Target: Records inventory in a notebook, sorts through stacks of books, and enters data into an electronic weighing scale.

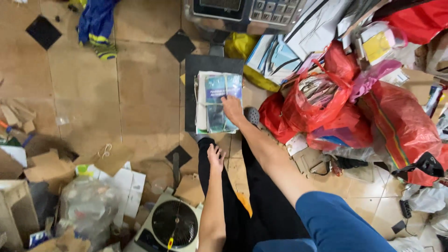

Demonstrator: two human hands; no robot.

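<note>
Glossy paper bundle (218,102); shiny plastic bags (322,100)

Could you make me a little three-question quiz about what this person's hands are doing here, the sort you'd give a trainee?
1. True or false: the right hand rests on a tied bundle of papers lying on a dark platform.
2. Where is the left hand? A) on the person's own knee, B) on the small fan, C) in a red bag.
3. Fill in: the bundle is bound with thin ____.

Key: 1 true. 2 A, it lies flat on the black trouser leg. 3 string, crossing over the top cover.
</note>
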